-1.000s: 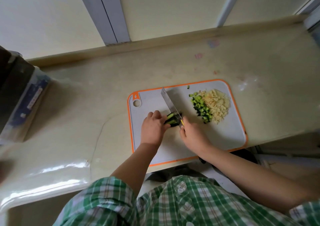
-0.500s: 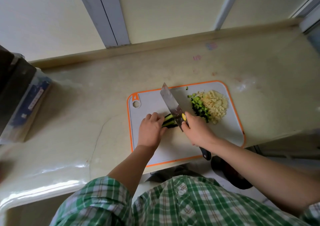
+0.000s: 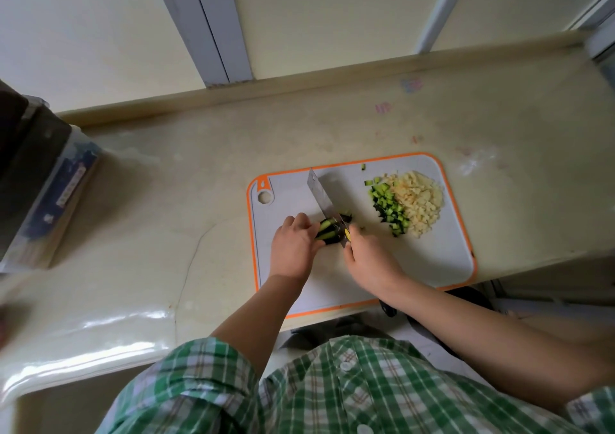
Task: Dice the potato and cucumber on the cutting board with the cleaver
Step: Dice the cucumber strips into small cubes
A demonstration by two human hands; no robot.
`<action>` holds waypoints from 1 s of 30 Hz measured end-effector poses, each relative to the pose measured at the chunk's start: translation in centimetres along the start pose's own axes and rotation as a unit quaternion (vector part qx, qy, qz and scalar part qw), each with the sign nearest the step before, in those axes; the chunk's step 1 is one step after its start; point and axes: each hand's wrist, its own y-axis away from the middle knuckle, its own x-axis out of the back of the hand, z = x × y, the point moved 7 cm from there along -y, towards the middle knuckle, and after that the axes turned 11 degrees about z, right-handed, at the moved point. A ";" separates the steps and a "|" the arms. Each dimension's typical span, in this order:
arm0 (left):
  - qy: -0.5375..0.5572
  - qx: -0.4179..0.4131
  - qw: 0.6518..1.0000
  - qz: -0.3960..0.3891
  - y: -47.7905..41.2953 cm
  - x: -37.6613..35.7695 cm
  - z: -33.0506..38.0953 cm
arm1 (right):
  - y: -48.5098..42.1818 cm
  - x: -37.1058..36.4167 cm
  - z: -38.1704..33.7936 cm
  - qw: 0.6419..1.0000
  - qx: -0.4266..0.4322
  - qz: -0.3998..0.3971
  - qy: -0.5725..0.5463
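Note:
A grey cutting board [image 3: 432, 260] with an orange rim lies on the counter. My left hand [image 3: 293, 244] presses down on a bundle of dark green cucumber strips [image 3: 327, 230] at the board's middle. My right hand [image 3: 369, 260] grips the cleaver [image 3: 321, 197] by its handle, and the blade stands edge-down across the strips' right end. A few cut pieces lie just right of the blade. Diced cucumber [image 3: 387, 209] and a heap of pale diced potato [image 3: 419, 200] sit together at the board's far right.
The beige counter [image 3: 166, 200] ends at a raised back ledge and a cream wall. A dark box in clear plastic wrap [image 3: 40, 184] stands at the left edge. The board's near edge overhangs the counter front, by my green plaid shirt [image 3: 299, 390].
The cleaver rose, tilted, half a second ago and has come down again across the cucumber strips. My left hand has stayed on the strips.

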 end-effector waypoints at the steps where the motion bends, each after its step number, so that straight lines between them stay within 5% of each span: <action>1: 0.001 0.001 1.000 -0.001 0.0 0.0 0.0 | 0.0 -0.2 -0.1 1.000 0.000 0.004 -0.001; 12: 0.012 -0.023 1.000 0.003 0.3 0.2 -0.1 | -0.6 1.2 0.5 0.997 -0.022 -0.002 -0.078; 30: 0.010 0.009 1.000 -0.001 0.5 0.3 -0.8 | 0.3 1.6 -0.4 0.999 -0.008 -0.046 -0.016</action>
